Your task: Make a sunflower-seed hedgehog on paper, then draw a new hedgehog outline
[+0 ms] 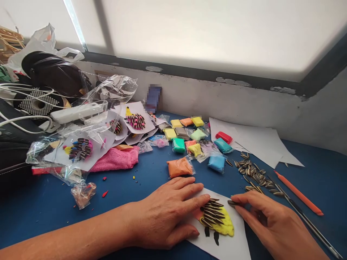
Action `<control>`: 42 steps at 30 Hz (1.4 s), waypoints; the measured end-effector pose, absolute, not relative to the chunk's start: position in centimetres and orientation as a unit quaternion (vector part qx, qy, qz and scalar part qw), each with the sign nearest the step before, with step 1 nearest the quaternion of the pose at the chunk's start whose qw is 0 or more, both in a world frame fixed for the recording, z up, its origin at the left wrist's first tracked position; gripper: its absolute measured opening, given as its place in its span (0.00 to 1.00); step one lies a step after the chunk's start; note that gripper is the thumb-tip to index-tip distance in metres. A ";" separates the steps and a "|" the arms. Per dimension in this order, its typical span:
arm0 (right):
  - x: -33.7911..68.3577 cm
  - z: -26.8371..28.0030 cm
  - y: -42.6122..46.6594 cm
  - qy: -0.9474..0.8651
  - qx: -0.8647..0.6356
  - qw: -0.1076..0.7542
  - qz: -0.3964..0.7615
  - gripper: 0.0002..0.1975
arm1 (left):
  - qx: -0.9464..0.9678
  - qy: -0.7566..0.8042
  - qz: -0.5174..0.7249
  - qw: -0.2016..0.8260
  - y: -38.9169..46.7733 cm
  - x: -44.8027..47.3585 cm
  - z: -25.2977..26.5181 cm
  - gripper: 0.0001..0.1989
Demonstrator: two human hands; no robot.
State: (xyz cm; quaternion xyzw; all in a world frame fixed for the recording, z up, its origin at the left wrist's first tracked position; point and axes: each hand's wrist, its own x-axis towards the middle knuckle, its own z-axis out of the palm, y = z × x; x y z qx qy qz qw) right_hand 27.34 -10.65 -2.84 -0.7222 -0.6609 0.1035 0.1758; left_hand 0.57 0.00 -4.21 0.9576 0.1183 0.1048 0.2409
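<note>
Your spread left hand (170, 213), grasping nothing, likely steadies the white paper sheet (240, 240) while your right hand (271, 224) pinches one dark, slender sunflower seed (231, 203).

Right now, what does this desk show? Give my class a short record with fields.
Figure: yellow, clay-like, bearing dark seeds, two black pieces below
Left hand: over the white sheet, beside figure
Right hand: fingers pinching one seed
Loose seeds: heap beyond right hand
Near heap: orange pointed tool
Beyond left hand: wrapped orange packet
</note>
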 end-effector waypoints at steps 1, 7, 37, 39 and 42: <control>27.3 -2.9 -10.6 -0.670 -0.716 0.172 0.095 0.12 | 0.958 0.119 0.104 0.240 0.0 0.6 -4.2 0.34; 27.0 -3.0 -10.8 -0.688 -0.697 0.176 0.103 0.14 | 0.959 0.119 0.103 0.235 0.0 0.6 -4.2 0.34; 25.6 -3.8 -10.8 -0.730 -0.624 0.271 0.070 0.04 | 0.959 0.116 0.113 0.234 0.0 0.6 -4.2 0.34; 25.5 -4.0 -10.7 -0.734 -0.621 0.268 0.067 0.04 | 0.959 0.117 0.113 0.234 0.0 0.7 -4.2 0.34; 25.6 -4.3 -10.6 -0.744 -0.614 0.257 0.065 0.05 | 0.958 0.117 0.113 0.235 0.0 0.7 -4.2 0.35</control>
